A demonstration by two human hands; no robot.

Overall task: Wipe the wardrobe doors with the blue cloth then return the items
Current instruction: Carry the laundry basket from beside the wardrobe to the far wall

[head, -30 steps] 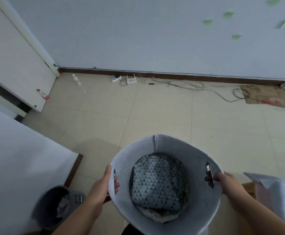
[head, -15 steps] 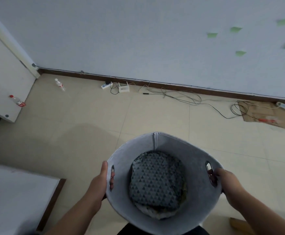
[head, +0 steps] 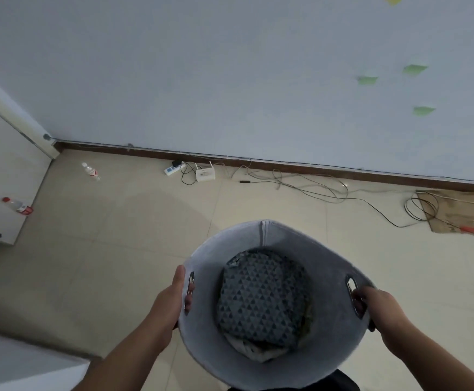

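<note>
While both hands carry it over the tiled floor (head: 117,249), the grey felt basket (head: 326,266) hangs in front of me, mouth up. My left hand (head: 171,303) is clamped on the left handle slot, thumb lying along the outside of the rim and fingertips showing through the slot. My right hand (head: 379,309) grips the right handle slot, fingers hooked in from outside. At the bottom of the basket lies a blue-grey cloth (head: 261,294) printed with small triangles, on top of some paler fabric; I cannot tell what else is under it. To the left stands a white panel (head: 1,165) with a red-capped bottle (head: 17,206) lying against it, and a second bottle (head: 90,171) lies on the tiles near the corner. Along the skirting board sit a power strip (head: 171,170) and a white router (head: 205,174), with cables (head: 314,190) trailing right to a sheet of cardboard (head: 461,218). Green paper notes (head: 366,79) are stuck on the wall (head: 202,66).
</note>
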